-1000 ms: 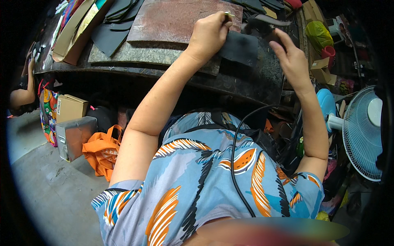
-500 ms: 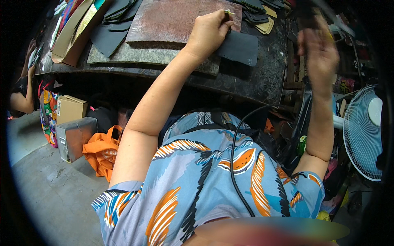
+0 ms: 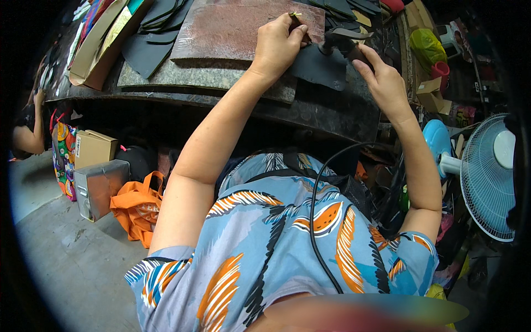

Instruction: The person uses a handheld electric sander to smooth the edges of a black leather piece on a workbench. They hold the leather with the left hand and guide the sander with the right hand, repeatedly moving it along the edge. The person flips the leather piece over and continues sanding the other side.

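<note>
My left hand point(image 3: 276, 44) is closed in a pinch over the right part of a reddish-brown slab point(image 3: 238, 27). Between its fingertips is a small dark piece with a pale yellow-green edge, whose kind I cannot make out. Just right of these fingers, a dark grey flat piece with rounded corners point(image 3: 318, 69) lies partly over the bench. My right hand point(image 3: 381, 83) grips a hammer by its handle, mostly hidden by the fingers. The dark hammer head point(image 3: 332, 41), with a round face and a curved tail, is low over the grey piece; whether they touch I cannot tell.
Under the slab is a grey stone-like board point(image 3: 182, 77). Stacked dark grey pieces point(image 3: 146, 52) lie left and behind, beside a cardboard box point(image 3: 97, 55). A fan point(image 3: 489, 171) stands at right. A black cable point(image 3: 315, 205) hangs across my front. Another person's arm point(image 3: 33, 130) shows far left.
My right hand, raised and blurred at the right before, has come down and left with the hammer to the grey piece. My left hand has shifted slightly left, still pinching.
</note>
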A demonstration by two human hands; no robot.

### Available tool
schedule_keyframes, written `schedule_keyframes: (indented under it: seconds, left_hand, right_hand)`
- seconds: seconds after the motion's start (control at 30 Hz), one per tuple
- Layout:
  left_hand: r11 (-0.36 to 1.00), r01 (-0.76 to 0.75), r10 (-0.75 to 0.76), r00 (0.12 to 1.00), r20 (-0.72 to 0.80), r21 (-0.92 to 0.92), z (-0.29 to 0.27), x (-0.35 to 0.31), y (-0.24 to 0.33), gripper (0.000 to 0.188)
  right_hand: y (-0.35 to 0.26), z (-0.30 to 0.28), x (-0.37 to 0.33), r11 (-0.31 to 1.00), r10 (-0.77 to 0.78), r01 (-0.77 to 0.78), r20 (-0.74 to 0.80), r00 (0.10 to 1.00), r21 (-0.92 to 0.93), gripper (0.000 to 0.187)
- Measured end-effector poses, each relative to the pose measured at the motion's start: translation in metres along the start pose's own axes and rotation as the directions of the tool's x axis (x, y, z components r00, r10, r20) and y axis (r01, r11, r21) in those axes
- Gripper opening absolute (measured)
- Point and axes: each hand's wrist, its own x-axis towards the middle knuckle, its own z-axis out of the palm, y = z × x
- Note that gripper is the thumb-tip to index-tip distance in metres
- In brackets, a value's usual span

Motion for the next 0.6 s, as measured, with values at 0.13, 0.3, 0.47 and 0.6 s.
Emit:
schedule_keyframes:
  seconds: [0.13,0.3,0.47,0.6]
  left_hand:
    - [0.996,-0.025,0.019,0.997,0.080,0.080,-0.002,0.001,0.001,0.014]
    - [0.954,-0.130,0.089,0.983,0.159,0.269,-0.008,-0.001,0.010,0.016]
    - [0.850,-0.388,0.303,0.913,0.273,0.356,-0.003,0.004,0.015,0.013]
    - [0.800,-0.470,0.378,0.878,0.295,0.374,0.006,0.000,0.016,0.010]
  right_hand:
    - [0.002,0.010,-0.001,1.000,-0.022,0.022,-0.027,0.999,-0.001,0.042]
    - [-0.029,-0.045,0.006,0.937,-0.027,0.051,-0.075,0.997,0.346,0.040]
    - [-0.064,-0.087,0.015,0.733,-0.111,0.330,-0.374,0.921,0.595,0.036]
    - [-0.059,-0.054,0.009,0.954,-0.028,0.087,-0.202,0.979,0.286,0.038]
